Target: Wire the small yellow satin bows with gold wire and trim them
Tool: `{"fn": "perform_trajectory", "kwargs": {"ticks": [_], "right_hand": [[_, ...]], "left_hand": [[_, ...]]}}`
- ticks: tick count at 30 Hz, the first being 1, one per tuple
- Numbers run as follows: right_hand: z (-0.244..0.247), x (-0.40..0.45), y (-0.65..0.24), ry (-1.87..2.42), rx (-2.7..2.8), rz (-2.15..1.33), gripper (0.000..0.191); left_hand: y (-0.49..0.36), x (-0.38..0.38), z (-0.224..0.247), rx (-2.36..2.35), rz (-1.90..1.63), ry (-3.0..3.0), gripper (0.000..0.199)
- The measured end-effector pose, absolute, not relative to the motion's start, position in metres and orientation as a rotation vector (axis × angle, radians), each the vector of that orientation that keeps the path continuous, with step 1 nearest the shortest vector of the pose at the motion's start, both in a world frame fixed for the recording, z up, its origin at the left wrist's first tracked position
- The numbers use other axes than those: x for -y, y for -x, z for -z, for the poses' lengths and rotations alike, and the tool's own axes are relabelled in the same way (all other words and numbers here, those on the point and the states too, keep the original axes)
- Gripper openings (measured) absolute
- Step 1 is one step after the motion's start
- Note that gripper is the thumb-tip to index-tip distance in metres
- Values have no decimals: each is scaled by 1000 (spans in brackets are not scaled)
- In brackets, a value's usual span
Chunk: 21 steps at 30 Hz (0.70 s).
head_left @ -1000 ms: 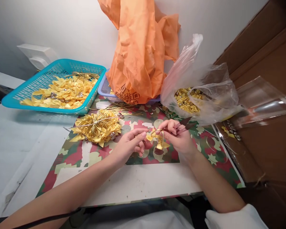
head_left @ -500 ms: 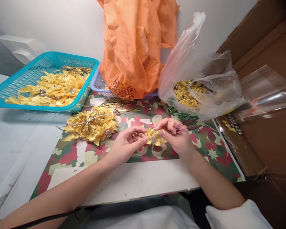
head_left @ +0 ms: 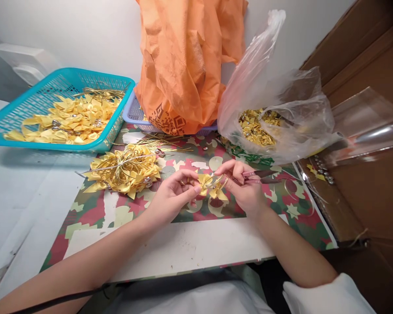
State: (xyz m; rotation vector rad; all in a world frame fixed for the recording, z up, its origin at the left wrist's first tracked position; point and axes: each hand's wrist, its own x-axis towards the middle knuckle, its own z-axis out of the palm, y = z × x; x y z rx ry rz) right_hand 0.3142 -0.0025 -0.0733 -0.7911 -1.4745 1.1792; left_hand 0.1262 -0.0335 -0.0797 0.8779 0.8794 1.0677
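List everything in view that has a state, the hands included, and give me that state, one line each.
Left hand: pinching ribbon flowers
Right hand: pinching their gold wire
Yellow ribbon flowers: held up between both hands
Pink-handled tool: in right hand, prongs apart
Flower bundle: tied, lying down
Teal basket: uncovered, partly filled
Purple basket: mostly hidden
Orange bag: creased, contents unseen
Clear plastic bag: open, gold pieces inside
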Motion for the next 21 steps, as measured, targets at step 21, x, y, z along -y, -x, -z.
{"fn": "perform_trajectory", "kwargs": {"ticks": [21], "right_hand": [[74,17,-308,751,1734,-738,37]], "left_hand": [[-126,37,73,-1021,-1044,-932,20]]}}
